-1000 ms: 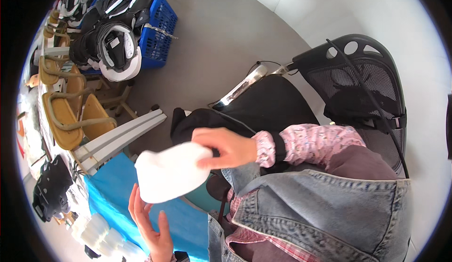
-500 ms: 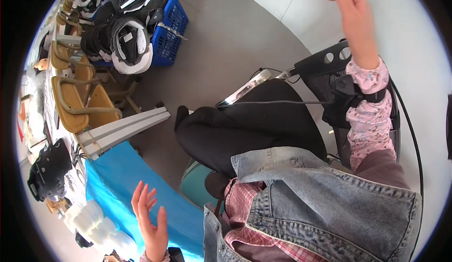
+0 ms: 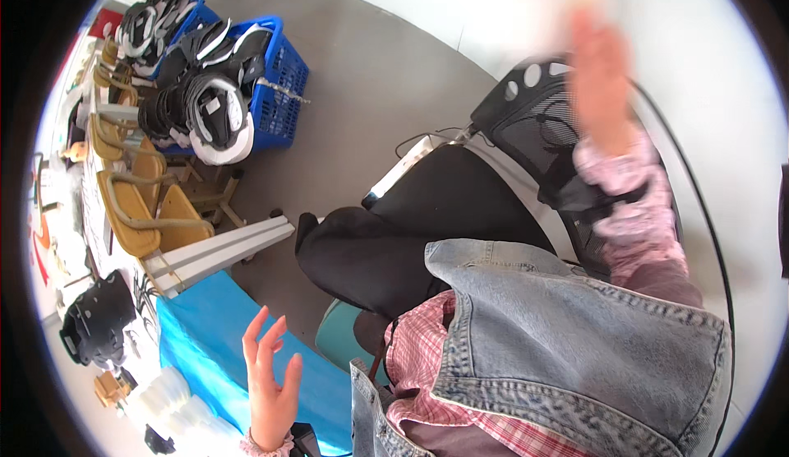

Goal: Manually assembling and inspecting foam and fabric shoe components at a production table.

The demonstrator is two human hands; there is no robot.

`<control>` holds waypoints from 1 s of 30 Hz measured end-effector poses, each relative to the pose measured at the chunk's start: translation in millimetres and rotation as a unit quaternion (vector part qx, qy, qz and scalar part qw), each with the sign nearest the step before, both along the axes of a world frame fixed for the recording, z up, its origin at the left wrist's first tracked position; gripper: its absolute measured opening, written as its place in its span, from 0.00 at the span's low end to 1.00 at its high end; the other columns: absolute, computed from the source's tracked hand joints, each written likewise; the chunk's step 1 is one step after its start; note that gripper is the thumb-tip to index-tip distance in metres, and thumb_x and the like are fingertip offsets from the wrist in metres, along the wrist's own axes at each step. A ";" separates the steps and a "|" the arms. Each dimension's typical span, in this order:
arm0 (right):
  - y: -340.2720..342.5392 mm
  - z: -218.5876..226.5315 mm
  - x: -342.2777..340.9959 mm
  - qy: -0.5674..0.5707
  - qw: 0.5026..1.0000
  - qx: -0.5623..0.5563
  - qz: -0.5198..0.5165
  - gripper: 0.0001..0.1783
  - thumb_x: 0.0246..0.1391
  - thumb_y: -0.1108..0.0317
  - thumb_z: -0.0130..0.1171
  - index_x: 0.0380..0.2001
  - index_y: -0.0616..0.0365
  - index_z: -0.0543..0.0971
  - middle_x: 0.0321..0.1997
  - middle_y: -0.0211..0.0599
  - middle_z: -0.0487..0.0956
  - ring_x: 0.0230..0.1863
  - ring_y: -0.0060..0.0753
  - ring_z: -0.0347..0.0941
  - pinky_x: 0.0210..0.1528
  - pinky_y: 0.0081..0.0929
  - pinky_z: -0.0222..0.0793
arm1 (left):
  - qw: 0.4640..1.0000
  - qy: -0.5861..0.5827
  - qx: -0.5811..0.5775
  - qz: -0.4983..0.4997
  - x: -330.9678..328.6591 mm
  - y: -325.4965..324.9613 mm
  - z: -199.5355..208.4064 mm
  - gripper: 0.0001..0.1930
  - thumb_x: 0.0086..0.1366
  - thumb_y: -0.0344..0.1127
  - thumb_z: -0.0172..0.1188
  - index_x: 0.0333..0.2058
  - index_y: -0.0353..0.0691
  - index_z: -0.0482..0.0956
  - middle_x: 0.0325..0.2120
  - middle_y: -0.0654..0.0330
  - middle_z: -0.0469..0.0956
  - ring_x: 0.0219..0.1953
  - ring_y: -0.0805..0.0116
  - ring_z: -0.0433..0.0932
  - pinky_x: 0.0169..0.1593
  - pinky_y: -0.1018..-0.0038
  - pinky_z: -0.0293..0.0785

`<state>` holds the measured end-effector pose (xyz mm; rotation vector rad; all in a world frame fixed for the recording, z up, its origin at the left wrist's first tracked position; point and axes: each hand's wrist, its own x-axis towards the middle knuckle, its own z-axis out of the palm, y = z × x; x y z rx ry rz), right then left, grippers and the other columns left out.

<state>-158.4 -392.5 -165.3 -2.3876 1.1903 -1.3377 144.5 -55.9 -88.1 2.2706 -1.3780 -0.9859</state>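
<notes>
My right hand (image 3: 602, 79) is raised at the upper right, in front of the pale wall and over a black mesh chair back (image 3: 534, 132). Motion smears its fingers. A whitish blur beside the fingertips is too faint to make out. Lower left, my left hand (image 3: 273, 387) is held up with its fingers apart and nothing in it. Behind that hand lies a bright blue cloth (image 3: 205, 317).
Blue baskets (image 3: 288, 87) full of black and white padded pieces (image 3: 220, 120) stand at the upper left. Along the left are tan wooden chairs (image 3: 136, 210), a white beam (image 3: 222, 247), a black bag (image 3: 99, 317) and white bundles (image 3: 168, 395). A teal stool (image 3: 341, 334) is beneath me.
My right hand, earlier holding a smooth white rounded thing at the top edge, has moved down and slightly left, and is blurred. My left hand stays open, shifted slightly. The view has tilted a little.
</notes>
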 end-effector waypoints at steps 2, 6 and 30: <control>43.8 -4.3 59.2 -0.185 0.924 0.260 0.208 0.22 0.46 0.60 0.64 0.40 0.65 0.73 0.35 0.43 0.73 0.36 0.42 0.71 0.39 0.32 0.69 | 1.000 -0.010 0.022 -0.011 -4.5 0.6 1.9 0.24 0.56 0.20 0.49 0.54 0.36 0.66 0.60 0.54 0.57 0.56 0.61 0.66 0.55 0.69 0.64; 98.8 -50.1 100.3 -0.114 0.874 0.178 0.437 0.21 0.43 0.53 0.66 0.28 0.60 0.72 0.25 0.36 0.69 0.26 0.40 0.68 0.30 0.33 0.63 | 0.998 -0.026 0.051 -0.022 -17.7 0.0 18.1 0.22 0.56 0.21 0.51 0.52 0.35 0.68 0.59 0.53 0.58 0.54 0.61 0.67 0.54 0.69 0.65; 143.9 -34.4 89.6 -0.174 0.766 0.285 0.550 0.28 0.49 0.45 0.60 0.29 0.66 0.75 0.28 0.39 0.71 0.24 0.36 0.73 0.27 0.30 0.68 | 0.993 -0.114 -0.022 -0.031 -63.5 5.3 30.5 0.18 0.60 0.25 0.55 0.51 0.32 0.68 0.49 0.51 0.70 0.51 0.59 0.68 0.54 0.69 0.63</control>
